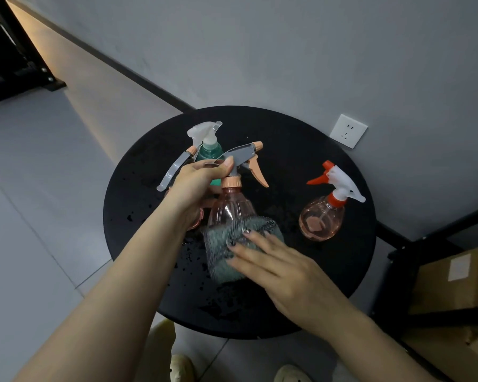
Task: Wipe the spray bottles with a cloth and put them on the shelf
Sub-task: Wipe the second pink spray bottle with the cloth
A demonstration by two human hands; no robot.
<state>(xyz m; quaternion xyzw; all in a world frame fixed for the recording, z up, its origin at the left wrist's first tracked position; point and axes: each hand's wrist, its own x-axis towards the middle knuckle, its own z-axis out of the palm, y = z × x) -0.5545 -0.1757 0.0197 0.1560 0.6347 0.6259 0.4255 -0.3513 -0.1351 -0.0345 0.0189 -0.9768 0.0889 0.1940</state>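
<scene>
left hand (198, 179) grips the pink spray bottle (232, 208) by its neck above the tabletop (301, 161), right hand (282, 266) pressing a grey cloth (226, 244) on it, fingers straight.

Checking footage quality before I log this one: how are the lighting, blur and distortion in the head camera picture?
Head view: dim overall, with a warm strip of light on the wall at upper left; wide-angle bending tilts the wall and floor lines; the right hand and gray cloth are slightly motion-blurred; the held bottle and the left hand are sharper; small glints show on the black table.
</scene>
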